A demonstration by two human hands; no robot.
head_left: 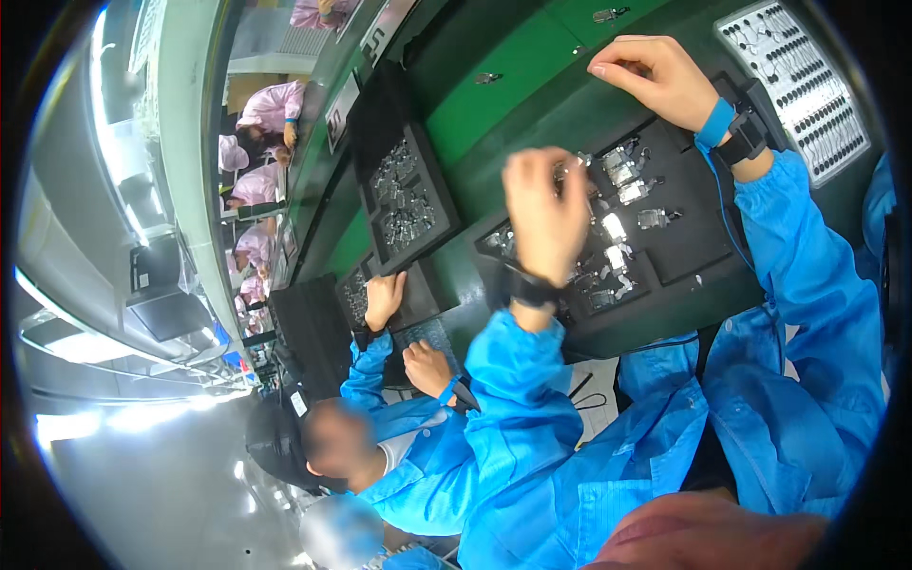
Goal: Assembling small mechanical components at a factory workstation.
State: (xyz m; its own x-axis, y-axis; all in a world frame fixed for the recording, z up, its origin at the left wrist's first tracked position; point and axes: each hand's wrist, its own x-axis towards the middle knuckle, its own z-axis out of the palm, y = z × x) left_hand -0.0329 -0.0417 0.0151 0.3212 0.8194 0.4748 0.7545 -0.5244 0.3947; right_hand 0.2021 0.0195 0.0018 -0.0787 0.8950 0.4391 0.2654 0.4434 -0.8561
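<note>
My left hand [546, 204] hovers above the left part of a black foam tray [698, 249]. Motion smears its curled fingers, and whatever may lie between them is unclear. Small silvery metal parts [616, 228] lie scattered in the tray, just right of that hand. Beyond the tray's far right corner my right hand [660, 84] is raised over the bench, thumb and forefinger pressed together; anything in the pinch is too small or hidden to name. A blue wrist strap [716, 123] with a thin cord and a black band circle my right wrist.
At the far right lies a white tray [768, 59] with rows of small black parts. Two single metal parts [489, 78] [610, 14] rest on the green mat [532, 47]. Another black tray [366, 123] stands left, near a co-worker's hands [385, 299]. People in pink sit across.
</note>
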